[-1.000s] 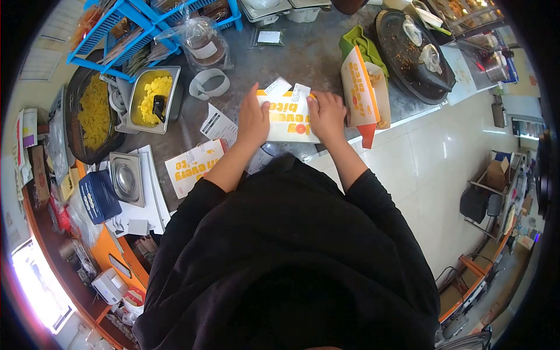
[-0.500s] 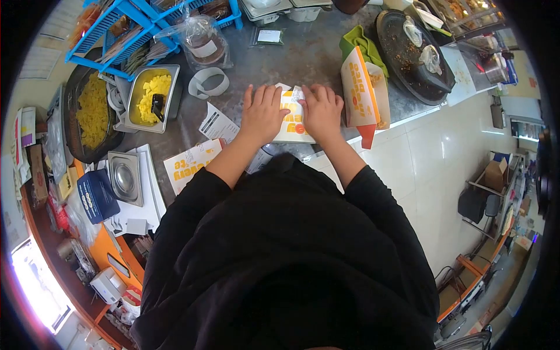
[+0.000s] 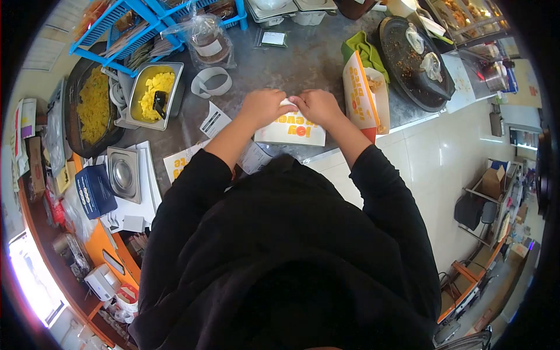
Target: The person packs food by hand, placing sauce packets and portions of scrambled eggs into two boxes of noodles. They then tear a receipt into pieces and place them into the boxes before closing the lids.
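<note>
A white box with orange and yellow lettering (image 3: 290, 133) lies on the steel counter in front of me. Both hands meet over its far edge. My left hand (image 3: 263, 109) has its fingers curled, with thumb and fingertips pinched at a bit of white paper. My right hand (image 3: 318, 109) is closed too, its fingertips against the same spot. What lies under the fingers is mostly hidden. Left of the box are a printed slip (image 3: 215, 121) and another lettered box (image 3: 177, 163), partly under my left sleeve. An open lettered box with food (image 3: 360, 96) stands to the right.
A steel pan of yellow food (image 3: 155, 93), a black tray of yellow rice (image 3: 93, 111) and a white ring (image 3: 211, 82) are on the left. Blue racks (image 3: 158, 26) stand behind. At right are a green cloth (image 3: 364, 52) and a round black pan (image 3: 396, 64).
Both hands have drawn together over the box's far edge and their fingers have curled in. The paper slips there are now mostly covered. The view has shifted slightly.
</note>
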`<move>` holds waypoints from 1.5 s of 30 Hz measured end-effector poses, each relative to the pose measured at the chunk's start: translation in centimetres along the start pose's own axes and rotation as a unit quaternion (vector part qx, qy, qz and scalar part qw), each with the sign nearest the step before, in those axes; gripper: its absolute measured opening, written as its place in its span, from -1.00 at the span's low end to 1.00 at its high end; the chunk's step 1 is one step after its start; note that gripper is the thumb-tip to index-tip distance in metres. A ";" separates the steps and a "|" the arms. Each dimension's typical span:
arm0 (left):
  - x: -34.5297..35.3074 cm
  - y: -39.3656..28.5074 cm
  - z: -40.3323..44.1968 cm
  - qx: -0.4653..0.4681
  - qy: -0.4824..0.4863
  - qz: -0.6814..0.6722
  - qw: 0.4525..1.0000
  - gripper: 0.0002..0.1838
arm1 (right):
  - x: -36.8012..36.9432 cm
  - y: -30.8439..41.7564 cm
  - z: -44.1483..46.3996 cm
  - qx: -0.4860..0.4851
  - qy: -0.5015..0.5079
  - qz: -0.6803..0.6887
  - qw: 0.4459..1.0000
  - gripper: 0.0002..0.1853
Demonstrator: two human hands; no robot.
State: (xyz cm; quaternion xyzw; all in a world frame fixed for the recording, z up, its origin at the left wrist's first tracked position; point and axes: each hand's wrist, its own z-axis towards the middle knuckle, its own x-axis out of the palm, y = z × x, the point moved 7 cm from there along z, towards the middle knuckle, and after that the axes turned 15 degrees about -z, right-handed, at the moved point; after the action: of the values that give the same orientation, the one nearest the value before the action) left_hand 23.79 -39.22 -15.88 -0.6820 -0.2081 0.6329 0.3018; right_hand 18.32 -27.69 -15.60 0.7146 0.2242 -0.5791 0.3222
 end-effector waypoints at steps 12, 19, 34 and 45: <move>-8.6 -0.5 -8.0 -0.008 -0.077 -0.047 0.996 -0.01 | -2.3 6.5 -4.2 -0.124 -0.012 -0.148 0.981 0.22; -12.3 2.2 -25.1 -0.223 -0.275 -0.014 0.935 0.11 | -2.8 7.2 -2.3 -0.036 0.099 -0.102 0.989 0.17; -4.3 6.0 -32.8 -0.330 -0.448 0.010 0.831 0.36 | -2.7 29.5 -1.5 -0.229 0.053 -0.078 0.969 0.16; -3.5 -0.3 -33.7 -0.092 -0.569 0.135 0.806 -0.23 | 3.7 15.4 1.5 0.000 0.040 0.041 0.998 -0.46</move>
State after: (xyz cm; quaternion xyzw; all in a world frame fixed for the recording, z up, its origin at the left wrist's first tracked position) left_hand 56.73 -46.31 -12.53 -0.2457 -0.3057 0.9196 -0.0234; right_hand 28.82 -39.66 -16.25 0.7456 0.2072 -0.5367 0.3362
